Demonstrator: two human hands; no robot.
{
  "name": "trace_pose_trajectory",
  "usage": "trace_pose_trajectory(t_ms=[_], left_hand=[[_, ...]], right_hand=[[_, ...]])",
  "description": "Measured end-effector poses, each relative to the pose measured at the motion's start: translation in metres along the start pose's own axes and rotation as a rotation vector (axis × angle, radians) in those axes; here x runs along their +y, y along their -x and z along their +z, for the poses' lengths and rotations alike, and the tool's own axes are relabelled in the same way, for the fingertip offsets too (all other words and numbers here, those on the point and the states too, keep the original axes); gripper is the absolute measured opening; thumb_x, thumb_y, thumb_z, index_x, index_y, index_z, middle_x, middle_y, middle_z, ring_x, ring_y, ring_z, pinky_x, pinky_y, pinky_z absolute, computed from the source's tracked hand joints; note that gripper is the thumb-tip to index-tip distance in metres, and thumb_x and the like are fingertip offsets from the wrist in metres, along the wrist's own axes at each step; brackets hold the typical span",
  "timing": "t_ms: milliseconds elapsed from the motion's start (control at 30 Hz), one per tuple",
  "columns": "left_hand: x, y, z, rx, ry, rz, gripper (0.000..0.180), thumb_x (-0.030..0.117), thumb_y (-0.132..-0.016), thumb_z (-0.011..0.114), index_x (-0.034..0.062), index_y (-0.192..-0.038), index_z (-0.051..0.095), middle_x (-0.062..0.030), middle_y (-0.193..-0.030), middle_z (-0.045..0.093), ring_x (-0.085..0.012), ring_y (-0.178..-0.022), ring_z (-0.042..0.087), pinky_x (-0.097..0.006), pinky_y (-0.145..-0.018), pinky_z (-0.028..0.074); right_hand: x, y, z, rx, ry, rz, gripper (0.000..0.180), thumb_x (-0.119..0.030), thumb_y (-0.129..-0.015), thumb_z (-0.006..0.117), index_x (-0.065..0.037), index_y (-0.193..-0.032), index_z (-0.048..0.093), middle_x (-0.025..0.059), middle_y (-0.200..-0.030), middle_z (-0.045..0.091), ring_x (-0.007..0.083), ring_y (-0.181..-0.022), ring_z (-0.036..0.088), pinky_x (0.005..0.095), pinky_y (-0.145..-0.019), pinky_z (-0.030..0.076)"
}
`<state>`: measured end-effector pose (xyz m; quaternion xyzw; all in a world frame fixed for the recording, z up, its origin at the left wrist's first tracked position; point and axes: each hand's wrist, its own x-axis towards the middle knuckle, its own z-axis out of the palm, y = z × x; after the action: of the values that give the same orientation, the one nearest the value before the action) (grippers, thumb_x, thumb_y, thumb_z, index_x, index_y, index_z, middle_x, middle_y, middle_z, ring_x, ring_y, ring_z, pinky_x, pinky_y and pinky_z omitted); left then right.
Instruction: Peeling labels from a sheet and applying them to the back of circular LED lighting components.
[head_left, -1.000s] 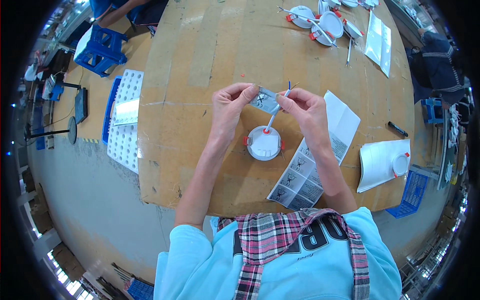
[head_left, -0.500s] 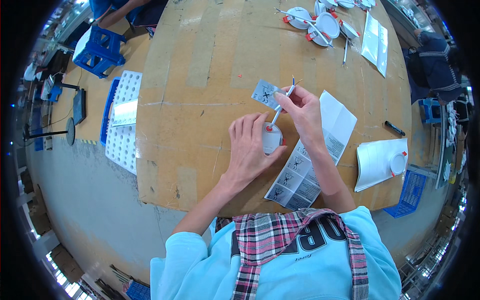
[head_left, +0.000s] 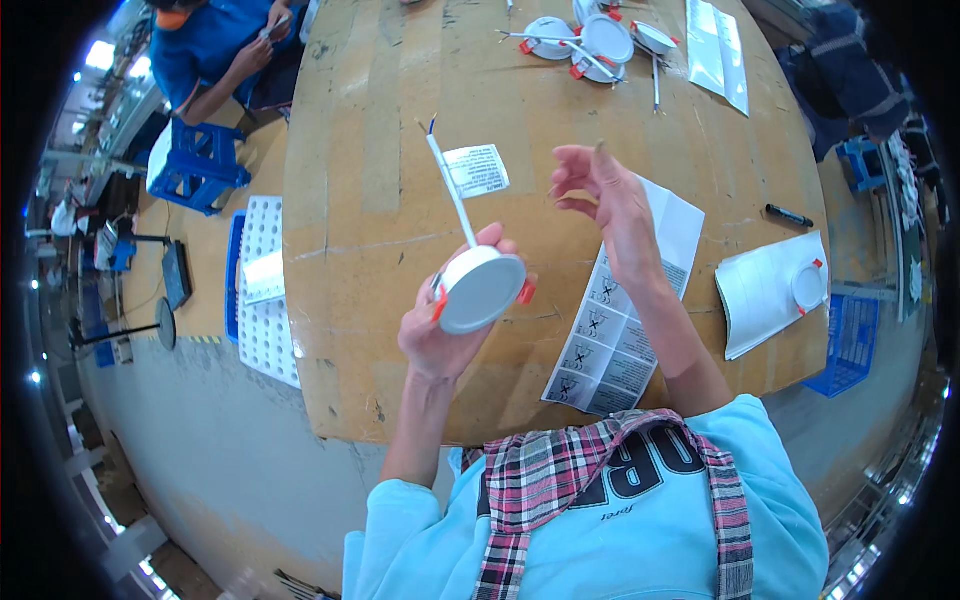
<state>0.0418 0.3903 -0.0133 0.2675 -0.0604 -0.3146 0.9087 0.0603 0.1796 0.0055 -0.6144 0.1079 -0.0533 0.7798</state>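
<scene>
My left hand (head_left: 448, 345) is wrapped round a round white downlight (head_left: 483, 293) with red spring clips, raised above the table with its flat face tilted up toward me. Its white cable (head_left: 455, 195) points away and ends in thin bare wires. A silver printed label (head_left: 477, 171) hangs from the cable like a flag. My right hand (head_left: 612, 200) is in the air to the right, apart from the lamp, its fingers spread and holding nothing. Under my right forearm lies a sheet of labels (head_left: 607, 345), partly hidden.
Several more downlights (head_left: 606, 38) lie at the far side, near a glossy white bag (head_left: 718, 55). At right are a black marker (head_left: 789, 215) and a paper stack (head_left: 765, 300) bearing another downlight (head_left: 808, 287). A co-worker (head_left: 215, 55) sits beyond the table's left edge.
My left hand has lifted the downlight off the table and turned its face up. My right hand has let go of the cable and label and moved right.
</scene>
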Motion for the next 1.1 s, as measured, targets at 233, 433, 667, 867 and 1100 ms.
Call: trace_pose_trajectory(t_ms=[233, 433, 667, 867, 1100], left_hand=[[-0.021, 0.009, -0.007, -0.190, 0.404, -0.011, 0.092, 0.051, -0.070, 0.075, 0.0030, -0.139, 0.038, -0.0055, -0.109, 0.046, -0.0243, -0.102, 0.043, -0.048, -0.091, 0.040], [-0.030, 0.012, -0.011, -0.262, 0.500, -0.031, 0.085, 0.049, -0.076, 0.072, 0.0012, -0.137, 0.040, -0.0042, -0.104, 0.042, -0.0233, -0.098, 0.039, -0.047, -0.090, 0.041], [-0.028, 0.015, -0.016, -0.246, 0.505, -0.011, 0.085, 0.048, -0.076, 0.074, 0.0008, -0.137, 0.039, -0.0041, -0.105, 0.041, -0.0228, -0.099, 0.039, -0.047, -0.090, 0.041], [0.003, 0.008, -0.006, -0.245, 0.307, -0.035, 0.088, 0.050, -0.066, 0.076, 0.0037, -0.135, 0.048, -0.0093, -0.113, 0.052, -0.0279, -0.108, 0.048, -0.045, -0.091, 0.043], [0.009, -0.015, 0.003, 0.046, -1.722, 0.142, 0.065, 0.014, -0.071, 0.073, -0.0058, -0.128, 0.050, -0.0160, -0.115, 0.056, -0.0294, -0.110, 0.052, -0.039, -0.091, 0.045]], right_hand=[[-0.009, 0.015, 0.017, -0.241, 0.051, 0.098, 0.044, -0.040, -0.091, 0.065, 0.001, -0.108, 0.065, 0.0039, -0.090, 0.065, 0.0094, -0.084, 0.060, 0.0250, -0.073, 0.049], [-0.018, 0.020, 0.022, -0.211, 0.043, 0.102, 0.025, -0.025, -0.085, 0.073, 0.000, -0.092, 0.072, 0.0030, -0.077, 0.067, 0.0080, -0.070, 0.060, 0.0245, -0.067, 0.049], [-0.015, 0.014, 0.008, -0.306, -0.016, 0.142, 0.031, -0.029, -0.094, 0.061, 0.000, -0.089, 0.071, 0.0040, -0.077, 0.068, 0.0077, -0.069, 0.061, 0.0228, -0.065, 0.049], [-0.015, 0.007, -0.007, -0.135, 0.018, 0.038, 0.034, -0.030, -0.100, 0.052, 0.000, -0.105, 0.066, 0.0036, -0.084, 0.066, 0.0081, -0.075, 0.061, 0.0224, -0.070, 0.048], [-0.012, 0.007, -0.020, -0.020, 0.116, -0.028, 0.027, -0.022, -0.098, 0.053, 0.001, -0.108, 0.064, 0.0037, -0.084, 0.065, 0.0073, -0.077, 0.058, 0.0221, -0.073, 0.047]])
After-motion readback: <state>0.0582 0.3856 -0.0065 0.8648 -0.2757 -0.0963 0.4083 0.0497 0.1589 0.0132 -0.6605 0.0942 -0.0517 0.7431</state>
